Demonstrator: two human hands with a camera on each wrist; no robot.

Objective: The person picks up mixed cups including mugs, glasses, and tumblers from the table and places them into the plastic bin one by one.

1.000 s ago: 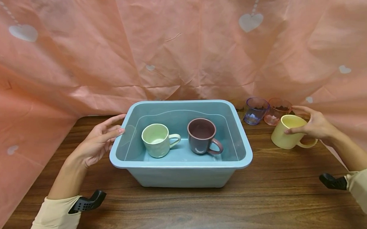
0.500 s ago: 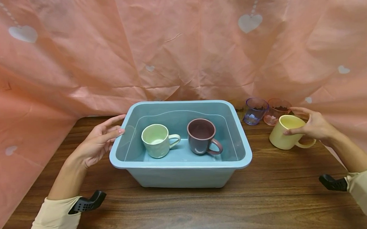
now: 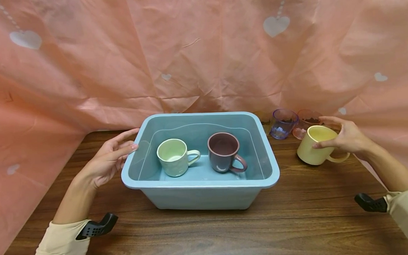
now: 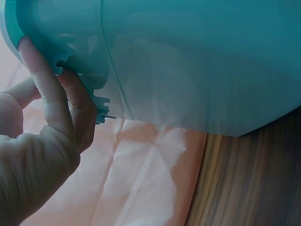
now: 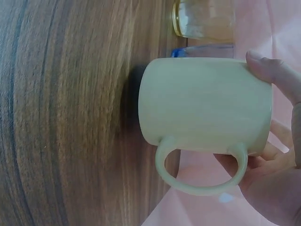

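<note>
A light blue plastic tub [image 3: 201, 199] stands mid-table, holding a pale green mug [image 3: 175, 164] on its left and a mauve mug [image 3: 222, 158] on its right, both upright. My left hand [image 3: 107, 157] grips the tub's left rim, thumb on top and fingers beneath it in the left wrist view. To the right of the tub, my right hand [image 3: 351, 137] holds a pale yellow mug [image 3: 309, 150] by its upper body, thumb on the near side. Its handle [image 5: 197, 188] points away from the tub. In the right wrist view the mug's base sits close over the table, with shadow beside it.
Behind the yellow mug stand a clear blue tumbler [image 3: 283, 126] and a clear pinkish tumbler [image 3: 300, 129]. A yellowish tumbler [image 5: 207, 19] shows in the right wrist view. A pink curtain [image 3: 202, 67] hangs along the table's back and sides.
My right hand and the yellow mug have shifted slightly left, toward the tub. The left hand, the tub and the mugs inside stay practically in place.
</note>
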